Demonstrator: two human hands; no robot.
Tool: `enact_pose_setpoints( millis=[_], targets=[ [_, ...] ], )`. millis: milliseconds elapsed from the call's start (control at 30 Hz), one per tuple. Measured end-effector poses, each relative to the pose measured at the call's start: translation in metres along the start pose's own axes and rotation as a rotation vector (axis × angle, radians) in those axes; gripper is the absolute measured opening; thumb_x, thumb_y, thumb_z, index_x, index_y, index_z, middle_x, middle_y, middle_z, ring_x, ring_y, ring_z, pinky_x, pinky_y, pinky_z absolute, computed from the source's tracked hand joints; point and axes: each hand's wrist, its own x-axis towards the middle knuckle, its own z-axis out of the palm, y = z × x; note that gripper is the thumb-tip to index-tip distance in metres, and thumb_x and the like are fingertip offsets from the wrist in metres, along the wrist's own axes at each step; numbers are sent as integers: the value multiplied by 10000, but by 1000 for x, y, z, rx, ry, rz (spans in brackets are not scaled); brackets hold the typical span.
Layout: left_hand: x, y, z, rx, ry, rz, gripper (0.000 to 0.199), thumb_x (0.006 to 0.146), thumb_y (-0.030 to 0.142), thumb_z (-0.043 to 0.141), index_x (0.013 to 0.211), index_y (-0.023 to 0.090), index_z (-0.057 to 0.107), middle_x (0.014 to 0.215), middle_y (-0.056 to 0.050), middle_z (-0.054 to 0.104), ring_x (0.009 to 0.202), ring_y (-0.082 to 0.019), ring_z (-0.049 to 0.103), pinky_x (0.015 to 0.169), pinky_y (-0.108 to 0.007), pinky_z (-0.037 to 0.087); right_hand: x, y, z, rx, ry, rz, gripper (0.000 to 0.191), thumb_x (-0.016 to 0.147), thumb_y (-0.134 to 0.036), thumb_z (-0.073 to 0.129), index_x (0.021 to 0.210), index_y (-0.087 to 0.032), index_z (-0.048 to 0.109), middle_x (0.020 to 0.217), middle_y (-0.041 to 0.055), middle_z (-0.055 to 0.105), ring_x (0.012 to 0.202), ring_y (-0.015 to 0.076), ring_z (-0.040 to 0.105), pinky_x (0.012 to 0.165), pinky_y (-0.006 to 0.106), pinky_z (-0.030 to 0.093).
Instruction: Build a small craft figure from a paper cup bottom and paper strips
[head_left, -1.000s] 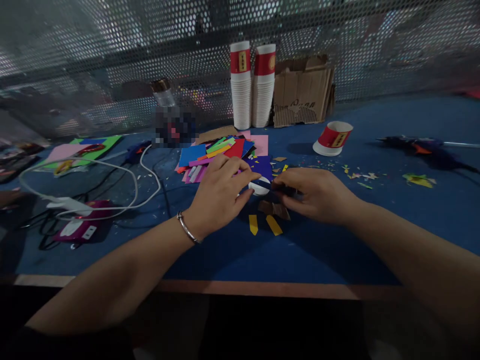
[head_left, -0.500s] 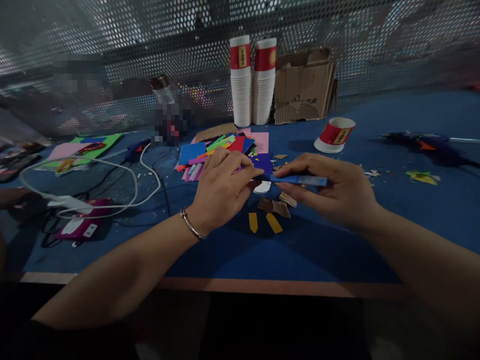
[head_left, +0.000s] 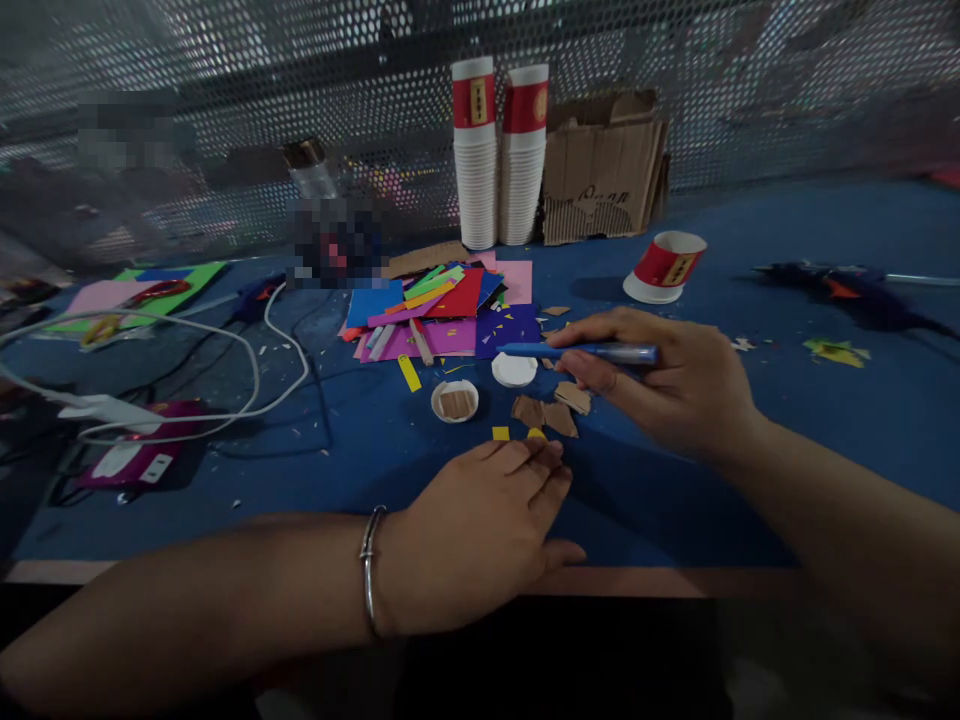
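Note:
A blue pen [head_left: 600,352] lies level in my right hand [head_left: 667,385], pinched between thumb and fingers above the blue table. My left hand [head_left: 487,520] rests palm down near the table's front edge, fingers stretched, partly covering the yellow paper pieces [head_left: 501,433]. Just beyond its fingertips are torn brown cardboard bits [head_left: 559,415]. A white disc [head_left: 514,369] and a small round white piece with cardboard inside [head_left: 454,402] sit behind them.
Coloured paper [head_left: 457,300] is piled behind the hands. Stacked paper cups [head_left: 475,180] and a cardboard box [head_left: 600,185] stand at the back. A single cup [head_left: 666,268] and a glue gun [head_left: 847,290] are on the right; cables and a purple power strip [head_left: 142,450] lie left.
My left hand has left the pen and moved down toward the front edge, over the yellow pieces. The small round white piece now shows. My right hand still holds the pen.

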Motion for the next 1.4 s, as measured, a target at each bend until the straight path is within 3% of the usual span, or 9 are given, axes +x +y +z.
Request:
enact_pose_setpoints(
  millis=[100,333,567,933,1100,1400],
  targets=[
    [-2,5,4,48,1,1,609,1066,542,442,1364,63,670,1405,-162,696,1292,-277,651,1066,-376,508,0,-1,-2,-7,-25,10,155,951,-341,652,1017,-270,773,1004,27,807,853,230,758,718,354,573],
    [-4,13,4,136,41,11,618,1065,535,447,1339,36,688,1362,-182,717,1279,-281,668,1069,-362,495,-6,-6,-8,0,-31,37,157,926,-338,611,805,-283,695,781,23,742,665,213,694,596,354,515],
    [-4,13,4,143,6,14,658,1052,575,446,1373,44,664,1395,-199,693,1309,-294,649,1085,-375,483,-9,-5,-4,21,-44,-83,192,893,-281,580,707,-251,613,619,-12,665,492,147,561,502,314,432],
    [-5,16,2,114,-62,32,786,1010,677,442,1434,37,614,1460,-275,616,1334,-348,633,1106,-428,472,-11,0,3,57,-112,-84,182,903,-285,558,733,-261,619,650,-7,679,539,165,593,539,328,447],
    [-3,16,-3,126,-108,22,801,1011,691,422,1448,45,606,1474,-262,610,1349,-340,627,1114,-416,471,-11,4,6,139,-115,-147,131,876,-233,601,747,-240,625,656,-2,683,533,154,591,522,314,429],
    [-3,17,-4,134,-85,21,833,971,727,478,1432,49,625,1449,-254,636,1338,-345,634,1103,-410,481,-11,5,8,123,-117,-158,132,880,-216,597,752,-239,625,668,-3,678,540,148,587,532,312,423]
  ],
)
